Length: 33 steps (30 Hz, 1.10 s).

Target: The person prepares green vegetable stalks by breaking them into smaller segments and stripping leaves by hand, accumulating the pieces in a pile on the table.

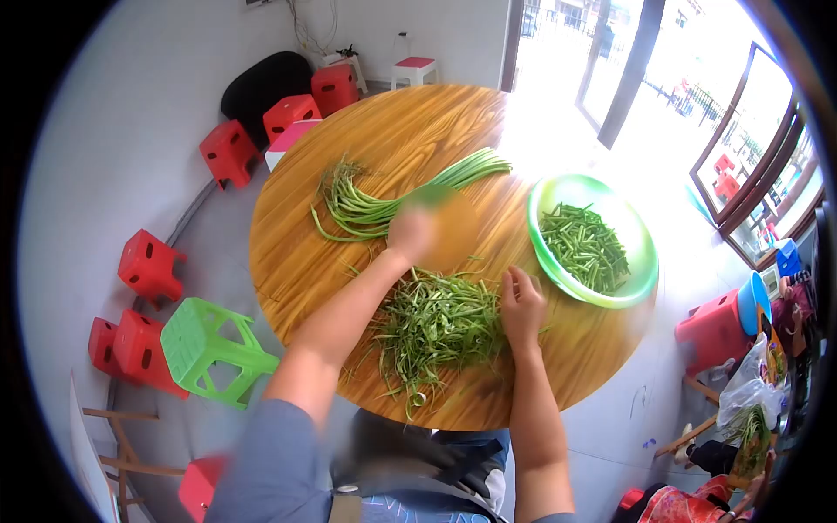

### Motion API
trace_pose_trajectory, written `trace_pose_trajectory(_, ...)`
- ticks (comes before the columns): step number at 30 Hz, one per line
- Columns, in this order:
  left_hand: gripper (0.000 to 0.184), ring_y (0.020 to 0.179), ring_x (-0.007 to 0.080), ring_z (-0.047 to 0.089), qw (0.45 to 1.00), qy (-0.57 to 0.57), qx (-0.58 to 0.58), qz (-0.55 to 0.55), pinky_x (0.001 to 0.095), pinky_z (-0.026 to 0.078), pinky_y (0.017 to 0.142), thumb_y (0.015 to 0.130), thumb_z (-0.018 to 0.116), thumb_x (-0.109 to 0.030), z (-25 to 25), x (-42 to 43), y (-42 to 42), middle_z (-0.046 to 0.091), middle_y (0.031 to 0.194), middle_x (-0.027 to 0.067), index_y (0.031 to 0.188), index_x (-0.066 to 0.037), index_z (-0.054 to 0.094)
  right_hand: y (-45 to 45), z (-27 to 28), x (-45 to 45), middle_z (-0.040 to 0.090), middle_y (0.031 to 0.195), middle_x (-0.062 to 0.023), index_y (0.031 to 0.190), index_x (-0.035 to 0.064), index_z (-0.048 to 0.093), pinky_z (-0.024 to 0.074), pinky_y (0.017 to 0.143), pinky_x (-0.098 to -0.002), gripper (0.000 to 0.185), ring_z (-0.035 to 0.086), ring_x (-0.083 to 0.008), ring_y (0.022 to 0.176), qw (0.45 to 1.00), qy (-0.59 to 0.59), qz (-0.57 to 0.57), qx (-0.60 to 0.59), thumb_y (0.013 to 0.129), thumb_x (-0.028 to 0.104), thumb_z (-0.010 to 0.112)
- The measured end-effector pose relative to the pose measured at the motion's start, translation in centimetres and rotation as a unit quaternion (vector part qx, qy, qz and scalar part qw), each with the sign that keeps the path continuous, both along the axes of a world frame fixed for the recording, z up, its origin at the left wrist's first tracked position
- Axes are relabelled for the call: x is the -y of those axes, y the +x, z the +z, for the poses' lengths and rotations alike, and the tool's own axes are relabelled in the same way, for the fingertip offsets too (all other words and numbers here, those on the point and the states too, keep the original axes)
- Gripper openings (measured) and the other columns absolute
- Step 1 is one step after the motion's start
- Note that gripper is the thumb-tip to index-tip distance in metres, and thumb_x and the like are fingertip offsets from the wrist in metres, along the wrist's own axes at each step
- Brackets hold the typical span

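1. Beyond the trimmings heap (440,327), long stems (362,209) are overlapped by the blurred left hand (410,234); its grip cannot be told;
2. Right of the heap, the right hand (523,309) is half-curled, contents unclear; farther right, cut pieces (582,248) are held in a basin (643,261).

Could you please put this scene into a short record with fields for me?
Surface: round wooden table
Left grip: at the bundle of long green stems; blurred, so its hold is unclear
Right grip: curled, at the right edge of the leafy heap; cannot tell whether it holds anything
Bowl: green-rimmed, on the table's right side, with short cut stems inside
Left of table: green stool and several red stools on the floor
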<state>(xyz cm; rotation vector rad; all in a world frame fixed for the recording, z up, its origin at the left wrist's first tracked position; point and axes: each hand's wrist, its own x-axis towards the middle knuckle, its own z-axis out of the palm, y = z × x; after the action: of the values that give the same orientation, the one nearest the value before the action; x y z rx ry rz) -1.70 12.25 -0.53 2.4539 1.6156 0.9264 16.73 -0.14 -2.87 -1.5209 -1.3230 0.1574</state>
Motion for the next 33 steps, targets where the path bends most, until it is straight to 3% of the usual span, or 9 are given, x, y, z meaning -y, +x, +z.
trace_pose_trajectory(4,0.022,0.073,0.0326,0.060,0.999,0.014,0.002,0.044,0.0432,0.048,0.066,0.083,0.051,-0.019,-1.0,-1.9,0.0,0.060,0.074,0.0174,0.097,-0.002,0.053,0.1,-0.6,-0.5,0.061,0.081,-0.0132,0.097,0.0005,0.063,0.0480,0.060,-0.0330,0.021,0.060,-0.0246,0.068,1.000,-0.001,0.008,-0.009,0.085,0.017,0.061)
trace_pose_trajectory(7,0.026,0.073,0.0338,0.061,0.981,-0.117,-0.155,0.028,0.0444,0.048,0.067,0.084,0.051,-0.023,0.4,-2.6,0.1,0.061,0.078,0.0184,0.096,0.000,0.053,0.4,-0.5,-0.2,0.061,0.080,-0.0132,0.097,0.0006,0.063,0.0481,0.061,-0.0330,0.021,0.061,-0.0251,0.068,1.000,-0.010,0.011,-0.014,0.085,0.018,0.060)
trace_pose_trajectory(12,0.013,0.052,0.0106,0.050,0.923,-0.311,0.217,-0.058,0.0275,0.040,0.048,0.084,0.053,-0.015,4.5,-2.8,-0.1,0.052,0.064,0.0014,0.090,-0.003,0.051,0.4,-1.2,-0.6,0.061,0.077,-0.0148,0.095,0.0002,0.063,0.0477,0.060,-0.0325,0.020,0.060,-0.0252,0.066,0.997,0.017,0.023,-0.067,0.084,0.016,0.061)
trace_pose_trajectory(15,0.015,0.047,0.0084,0.043,0.848,-0.354,0.391,-0.048,0.0229,0.034,0.044,0.086,0.053,-0.018,4.8,-4.1,-1.0,0.052,0.064,0.0005,0.091,-0.004,0.050,0.5,-1.2,-0.7,0.061,0.073,-0.0108,0.093,-0.0010,0.063,0.0462,0.057,-0.0285,0.020,0.058,-0.0185,0.061,0.995,0.037,0.032,-0.091,0.085,0.017,0.061)
trace_pose_trajectory(16,0.016,0.046,0.0057,0.039,0.837,-0.372,0.395,-0.067,0.0199,0.029,0.042,0.087,0.052,-0.019,6.3,-3.0,-1.3,0.050,0.062,-0.0014,0.092,-0.004,0.055,0.6,-1.1,-0.6,0.060,0.074,-0.0080,0.095,-0.0015,0.063,0.0443,0.055,-0.0259,0.022,0.055,-0.0149,0.060,0.982,-0.007,0.062,-0.179,0.086,0.019,0.060)
trace_pose_trajectory(21,0.025,0.059,0.0136,0.055,0.952,-0.147,0.249,-0.101,0.0246,0.043,0.053,0.086,0.057,-0.022,7.6,2.8,-2.5,0.061,0.073,0.0086,0.093,0.002,0.060,1.3,2.0,0.4,0.056,0.076,0.0005,0.099,-0.0024,0.062,0.0381,0.055,-0.0175,0.035,0.046,-0.0054,0.061,0.829,-0.110,0.185,-0.515,0.092,0.030,0.053)
trace_pose_trajectory(24,0.022,0.058,0.0226,0.057,0.974,-0.069,0.182,-0.117,0.0292,0.043,0.053,0.085,0.057,-0.015,6.7,8.3,-3.4,0.060,0.073,0.0134,0.098,0.003,0.059,1.0,2.9,0.7,0.060,0.090,-0.0066,0.114,-0.0022,0.054,0.0401,0.060,-0.0179,0.043,0.046,-0.0070,0.067,0.770,-0.125,0.275,-0.563,0.094,0.035,0.046)
trace_pose_trajectory(26,0.018,0.052,0.0266,0.052,0.969,0.089,0.149,-0.178,0.0321,0.041,0.048,0.083,0.057,-0.007,5.5,11.0,-4.1,0.058,0.068,0.0121,0.099,0.001,0.060,0.5,3.3,1.2,0.060,0.102,-0.0130,0.126,-0.0025,0.041,0.0419,0.062,-0.0199,0.047,0.048,-0.0086,0.069,0.730,-0.121,0.323,-0.591,0.096,0.034,0.042)
trace_pose_trajectory(33,0.030,0.048,0.0204,0.050,0.960,0.086,0.056,-0.260,0.0303,0.039,0.042,0.077,0.062,0.003,0.7,15.9,-8.8,0.053,0.063,0.0086,0.106,0.000,0.059,-0.5,3.7,1.7,0.059,0.098,-0.0127,0.117,-0.0019,0.043,0.0443,0.059,-0.0196,0.036,0.052,-0.0076,0.069,0.755,-0.118,0.307,-0.567,0.092,0.022,0.053)
